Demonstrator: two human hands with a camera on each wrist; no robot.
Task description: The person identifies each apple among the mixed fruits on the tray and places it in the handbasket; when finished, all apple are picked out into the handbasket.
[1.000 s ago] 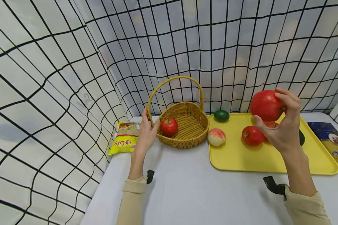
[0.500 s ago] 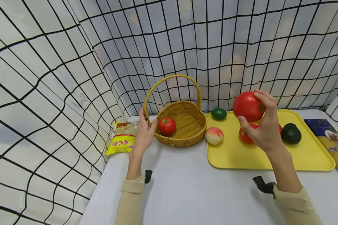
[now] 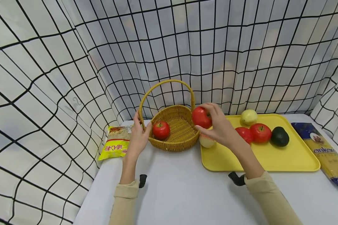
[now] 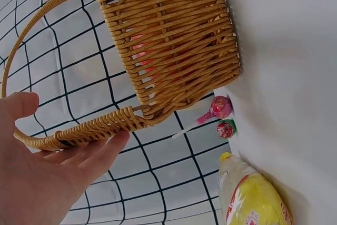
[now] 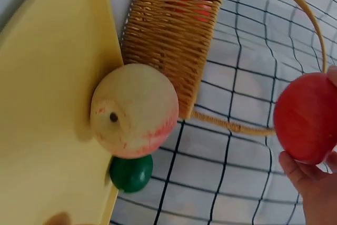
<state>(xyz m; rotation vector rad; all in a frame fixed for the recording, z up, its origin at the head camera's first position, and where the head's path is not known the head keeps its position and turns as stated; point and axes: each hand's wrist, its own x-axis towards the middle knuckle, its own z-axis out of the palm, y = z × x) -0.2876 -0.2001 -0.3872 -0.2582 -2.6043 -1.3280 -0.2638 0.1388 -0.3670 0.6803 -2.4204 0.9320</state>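
My right hand [image 3: 219, 128] holds a red apple [image 3: 201, 117] between thumb and fingers, beside the right rim of a wicker basket [image 3: 174, 146]. In the right wrist view the held apple [image 5: 307, 118] overlaps the basket's handle. My left hand [image 3: 138, 137] grips the left foot of the arched handle [image 3: 169, 81], thumb on one side and fingers on the other, as the left wrist view shows. Another red apple [image 3: 161, 130] lies in the basket's left part. A peach [image 3: 207, 142], partly hidden by my right hand, sits at the left end of a yellow tray [image 3: 259, 162].
On the tray are two red apples [image 3: 260, 132], a dark avocado [image 3: 280, 136] and a pale yellow fruit [image 3: 249, 117]. A small green fruit [image 5: 131, 173] lies near the peach. Bagged food [image 3: 116, 142] stands left, another packet [image 3: 321, 150] right. Two lollipops [image 4: 221, 107] lie behind. Black netting [image 3: 208, 56] surrounds the table.
My right hand has carried the apple left and down from over the tray to the basket's right rim. My left hand has stayed at the handle. The view has shifted slightly right.
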